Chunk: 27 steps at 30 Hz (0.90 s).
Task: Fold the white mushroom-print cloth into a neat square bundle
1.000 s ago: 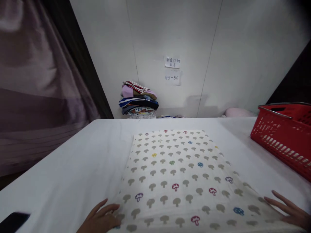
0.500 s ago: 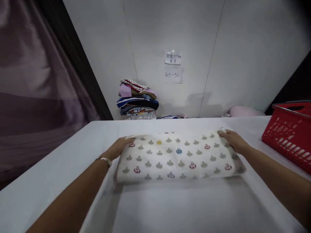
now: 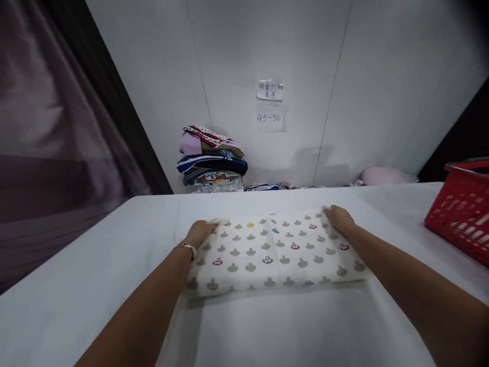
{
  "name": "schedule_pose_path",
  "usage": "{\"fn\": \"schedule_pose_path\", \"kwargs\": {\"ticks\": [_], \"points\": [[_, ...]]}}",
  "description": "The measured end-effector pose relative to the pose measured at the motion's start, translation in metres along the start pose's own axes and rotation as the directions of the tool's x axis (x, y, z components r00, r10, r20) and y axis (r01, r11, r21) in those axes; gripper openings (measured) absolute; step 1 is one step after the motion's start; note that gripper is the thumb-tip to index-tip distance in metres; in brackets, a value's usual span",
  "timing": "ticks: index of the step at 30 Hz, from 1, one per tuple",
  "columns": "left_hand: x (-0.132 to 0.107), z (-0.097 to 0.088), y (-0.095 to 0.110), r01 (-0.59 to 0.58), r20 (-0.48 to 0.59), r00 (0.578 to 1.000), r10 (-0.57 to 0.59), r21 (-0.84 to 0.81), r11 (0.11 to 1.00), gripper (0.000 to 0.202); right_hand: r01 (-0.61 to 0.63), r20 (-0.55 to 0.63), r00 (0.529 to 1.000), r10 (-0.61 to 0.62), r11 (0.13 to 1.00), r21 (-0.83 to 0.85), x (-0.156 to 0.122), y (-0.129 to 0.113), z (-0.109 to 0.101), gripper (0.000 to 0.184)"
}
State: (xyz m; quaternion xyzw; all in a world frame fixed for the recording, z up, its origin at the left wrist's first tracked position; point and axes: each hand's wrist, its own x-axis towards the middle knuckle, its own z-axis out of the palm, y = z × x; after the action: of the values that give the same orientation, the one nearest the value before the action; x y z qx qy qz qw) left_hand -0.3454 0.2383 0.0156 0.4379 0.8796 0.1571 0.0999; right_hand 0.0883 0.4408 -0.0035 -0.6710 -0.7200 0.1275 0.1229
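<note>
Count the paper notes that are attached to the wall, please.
2. The upper note has two rows of handwriting; the lower note, reading 45-50, is just beneath. Both are on the wall beyond the mushroom-print cloth.

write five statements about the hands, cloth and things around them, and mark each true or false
1. The left hand holds the mushroom-print cloth. True.
2. The right hand reaches into the red basket. False: the right hand grips the cloth's far right corner.
3. The red basket is on the right. True.
4. A bracelet circles the right wrist. False: the bracelet is on the left.
5. The lower wall sign reads 45-50. True.
</note>
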Motion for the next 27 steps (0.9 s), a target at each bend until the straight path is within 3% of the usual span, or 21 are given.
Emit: {"fn": "schedule_pose_path", "kwargs": {"ticks": [7,11,18,22,27], "points": [[-0.014,-0.003,-0.007,0.041,-0.008,0.999,-0.043,-0.154,0.987,0.025,-0.019,-0.034,0.999,0.017,0.997,-0.076,-0.004,-0.002,0.0,0.041],[-0.019,0.0,-0.001,0.043,-0.026,0.999,-0.043,0.0,0.999,0.019,-0.034,0.017,0.999,0.037,0.991,-0.132,-0.004,-0.006,0.001,0.042],[-0.039,-0.002,0.013,0.08,-0.021,0.997,-0.078,0.16,0.984,0.034,-0.045,0.056,0.997,0.057,0.978,-0.205,-0.009,-0.009,-0.002,0.049],[-0.056,-0.009,0.012,0.061,-0.017,0.998,-0.059,0.186,0.981,0.047,-0.007,0.093,0.995,0.029,0.974,-0.224,-0.026,0.006,-0.013,0.054],[-0.075,-0.014,-0.006,0.106,0.002,0.994,-0.108,0.204,0.973,0.048,0.018,0.123,0.992,0.009,0.976,-0.216,-0.057,0.045,-0.018,0.058]]}}
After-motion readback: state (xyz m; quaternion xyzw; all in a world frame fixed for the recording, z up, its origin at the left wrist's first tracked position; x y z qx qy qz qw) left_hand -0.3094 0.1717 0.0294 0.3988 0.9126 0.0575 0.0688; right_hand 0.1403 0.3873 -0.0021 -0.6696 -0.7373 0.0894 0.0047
